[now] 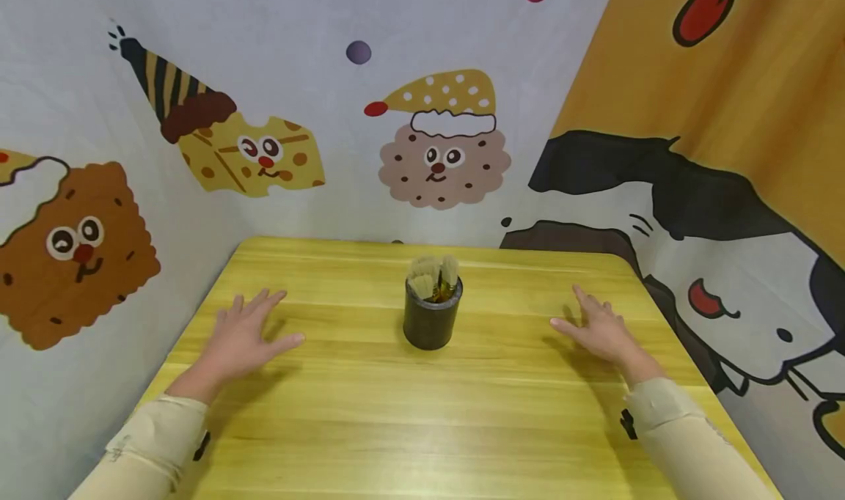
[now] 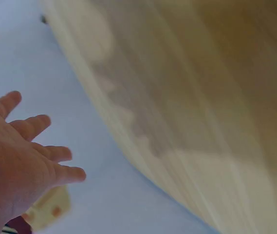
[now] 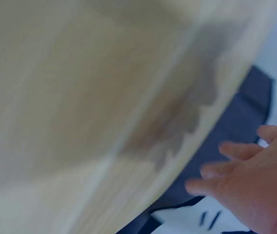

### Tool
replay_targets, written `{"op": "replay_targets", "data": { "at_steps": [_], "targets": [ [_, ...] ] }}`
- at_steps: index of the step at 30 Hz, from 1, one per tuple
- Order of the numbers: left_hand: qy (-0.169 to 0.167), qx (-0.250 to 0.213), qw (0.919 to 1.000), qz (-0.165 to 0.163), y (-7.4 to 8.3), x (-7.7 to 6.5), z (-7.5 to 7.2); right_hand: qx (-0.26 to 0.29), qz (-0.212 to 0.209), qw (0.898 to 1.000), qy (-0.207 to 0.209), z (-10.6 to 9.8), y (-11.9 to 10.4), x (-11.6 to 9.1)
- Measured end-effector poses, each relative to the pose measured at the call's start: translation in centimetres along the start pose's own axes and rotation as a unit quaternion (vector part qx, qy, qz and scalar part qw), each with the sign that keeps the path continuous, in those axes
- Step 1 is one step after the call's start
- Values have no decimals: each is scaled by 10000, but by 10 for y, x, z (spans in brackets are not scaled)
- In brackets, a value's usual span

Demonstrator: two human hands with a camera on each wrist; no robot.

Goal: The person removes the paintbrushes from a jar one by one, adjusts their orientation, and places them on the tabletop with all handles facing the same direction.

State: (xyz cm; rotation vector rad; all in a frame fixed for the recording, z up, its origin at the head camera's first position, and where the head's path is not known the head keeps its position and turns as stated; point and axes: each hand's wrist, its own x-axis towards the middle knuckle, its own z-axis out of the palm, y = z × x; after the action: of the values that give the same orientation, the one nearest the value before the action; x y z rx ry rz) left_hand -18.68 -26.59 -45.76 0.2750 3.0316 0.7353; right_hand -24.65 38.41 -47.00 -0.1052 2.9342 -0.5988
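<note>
A dark, cylindrical cup (image 1: 431, 328) with a greyish rim stands upright near the middle of the table (image 1: 422, 419), between the two hands and touching neither. Inside it are several pale-bristled brushes (image 1: 422, 278), bristles up; their number is hard to tell from here. The left hand (image 1: 240, 341) and right hand (image 1: 602, 331) are held above the wood, fingers spread wide, gripping nothing. Behind hangs a cartoon-printed cloth (image 1: 297, 60).
</note>
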Motion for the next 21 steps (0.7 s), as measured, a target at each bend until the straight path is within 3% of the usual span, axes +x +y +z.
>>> {"op": "replay_targets", "data": {
  "at_steps": [4, 9, 12, 15, 21],
  "targets": [
    [-71, -495, 9986, 191, 36, 9, 11, 1183, -417, 9921, -16, 2, -45, 5],
    [-83, -1230, 9918, 344, 99, 31, 31, 2305, -1067, 9672, 95, 8, -121, 14],
    [62, -1657, 9853, 410, 131, 44, 45, 2522, -1328, 9580, 303, 15, -160, 19],
    [208, -1987, 9790, 401, 152, 54, 58, 2460, -1334, 9587, 500, 24, -187, 22],
    [481, -2055, 9770, 301, 173, 67, 78, 2593, -1026, 9562, 889, 39, -206, 25]
  ]
}}
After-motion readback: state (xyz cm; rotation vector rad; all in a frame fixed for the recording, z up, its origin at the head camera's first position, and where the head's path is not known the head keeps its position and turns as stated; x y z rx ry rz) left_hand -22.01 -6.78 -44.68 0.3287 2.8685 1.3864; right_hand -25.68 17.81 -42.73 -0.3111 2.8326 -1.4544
